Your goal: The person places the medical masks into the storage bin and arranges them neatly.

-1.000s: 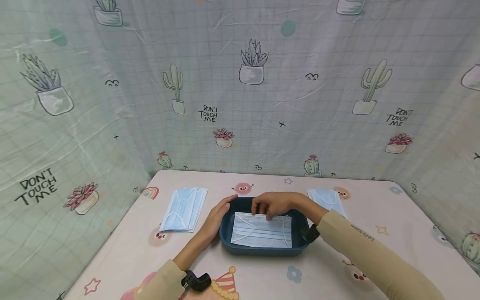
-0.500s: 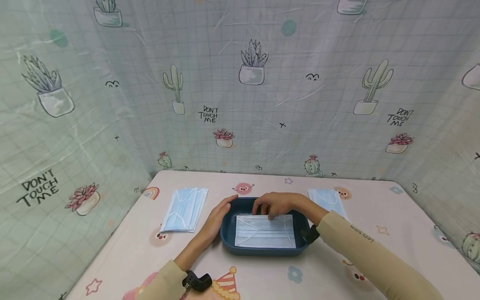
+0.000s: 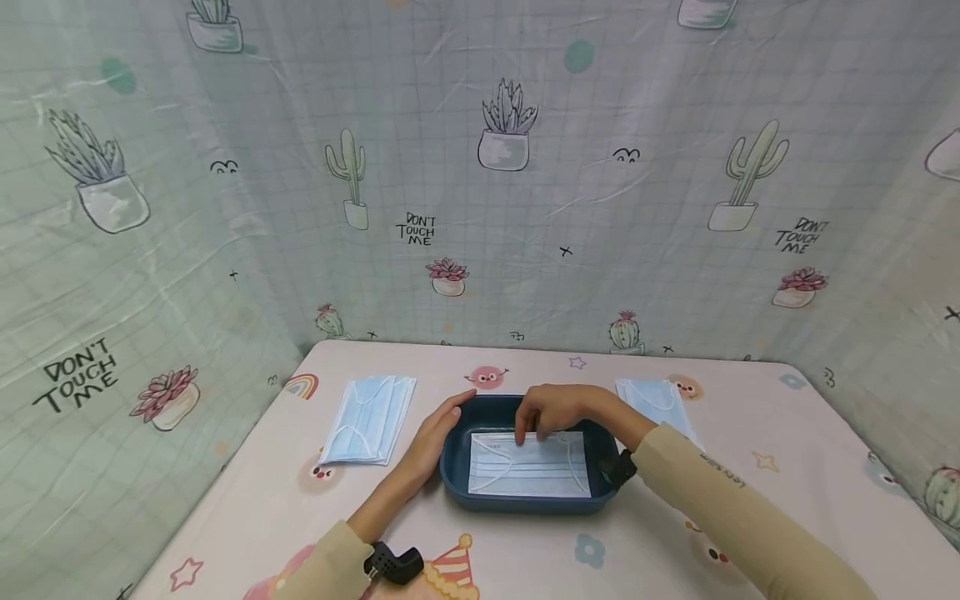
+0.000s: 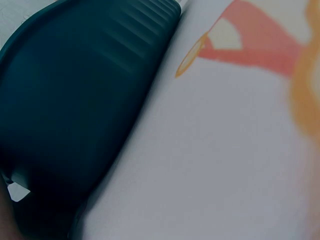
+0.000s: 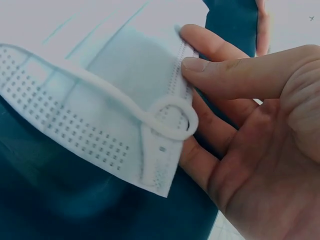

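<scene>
A pale blue pleated disposable face mask [image 3: 529, 464] lies flat inside a dark blue rectangular plastic tray [image 3: 453, 467] near the middle of the table, which is covered with a pinkish cartoon-printed cloth [image 3: 645, 550]. The right hand [image 3: 558, 408] reaches over the tray's far rim and pinches the mask's far edge — in the right wrist view the thumb lies on top of the edge and the fingers [image 5: 210, 46] curl beneath it, beside the white ear loop [image 5: 167, 120]. The mask thus lies mostly on the near side of that hand, spread towards the person.

The left hand [image 3: 437, 431] rests against the tray's left end with fingers straight, the thumb up at the far left corner; it seems only to press the wall rather than grasp it, though its wrist view is too close and blurred to confirm.

A stack of pale blue masks [image 3: 369, 418] lies on the cloth to the left, well apart from the tray — a second stack of blue masks [image 3: 651, 398] lies behind the right forearm.
</scene>
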Action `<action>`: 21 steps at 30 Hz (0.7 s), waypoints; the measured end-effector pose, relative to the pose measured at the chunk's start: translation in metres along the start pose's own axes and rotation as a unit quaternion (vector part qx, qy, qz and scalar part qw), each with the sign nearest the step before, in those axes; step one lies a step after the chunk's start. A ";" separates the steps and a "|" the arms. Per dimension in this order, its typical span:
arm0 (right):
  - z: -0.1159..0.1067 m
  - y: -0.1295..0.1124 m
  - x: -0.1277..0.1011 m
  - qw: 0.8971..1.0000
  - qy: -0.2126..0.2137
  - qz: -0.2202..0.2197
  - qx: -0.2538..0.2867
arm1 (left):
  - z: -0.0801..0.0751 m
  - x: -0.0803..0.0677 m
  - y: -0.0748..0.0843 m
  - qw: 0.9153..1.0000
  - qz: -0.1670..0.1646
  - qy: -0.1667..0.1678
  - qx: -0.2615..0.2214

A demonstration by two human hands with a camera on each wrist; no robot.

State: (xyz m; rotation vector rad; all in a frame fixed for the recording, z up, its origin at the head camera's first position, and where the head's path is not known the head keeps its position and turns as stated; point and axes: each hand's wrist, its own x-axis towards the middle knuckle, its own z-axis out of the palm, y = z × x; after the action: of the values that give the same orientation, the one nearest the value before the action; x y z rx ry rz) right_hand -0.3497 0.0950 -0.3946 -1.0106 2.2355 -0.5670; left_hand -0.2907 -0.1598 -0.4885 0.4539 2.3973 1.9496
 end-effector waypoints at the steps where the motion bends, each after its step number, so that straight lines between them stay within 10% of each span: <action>1: 0.000 0.000 0.000 1.000 -0.005 0.000 0.000 | 0.000 0.000 0.000 1.000 0.001 0.000 0.000; 21: -0.002 -0.006 0.001 0.998 0.007 0.067 -0.012 | 0.001 0.000 0.002 1.000 0.004 -0.002 -0.008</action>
State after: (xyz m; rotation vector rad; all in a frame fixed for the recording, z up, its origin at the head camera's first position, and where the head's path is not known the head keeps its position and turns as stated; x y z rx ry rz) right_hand -0.3487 0.0909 -0.3895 -0.8640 2.3070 -0.4911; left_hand -0.2903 -0.1581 -0.4867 0.4687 2.3784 1.9683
